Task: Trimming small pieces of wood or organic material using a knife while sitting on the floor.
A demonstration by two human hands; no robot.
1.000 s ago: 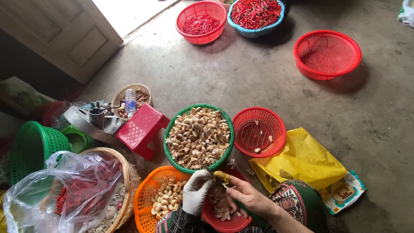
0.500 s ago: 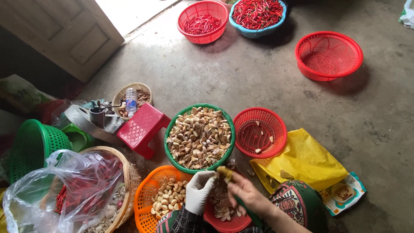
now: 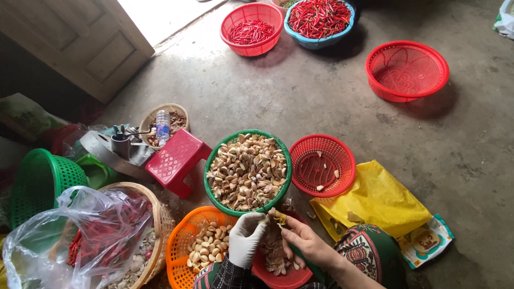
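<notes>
Peeling garlic clove, hands unmoved.

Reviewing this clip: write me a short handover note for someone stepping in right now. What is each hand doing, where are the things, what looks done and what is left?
Left hand, in a white glove, pinches a garlic clove together with the bare right hand; the clove is small, so its state is hard to tell.
Both hands work above a red basket of skins.
Green basket just ahead is full of unpeeled cloves.
Orange basket, beside the left hand, holds peeled cloves, only part full.
Small red basket to the right holds a few pieces.
Done: a modest pile peeled. Left: most of the green basket.
</notes>
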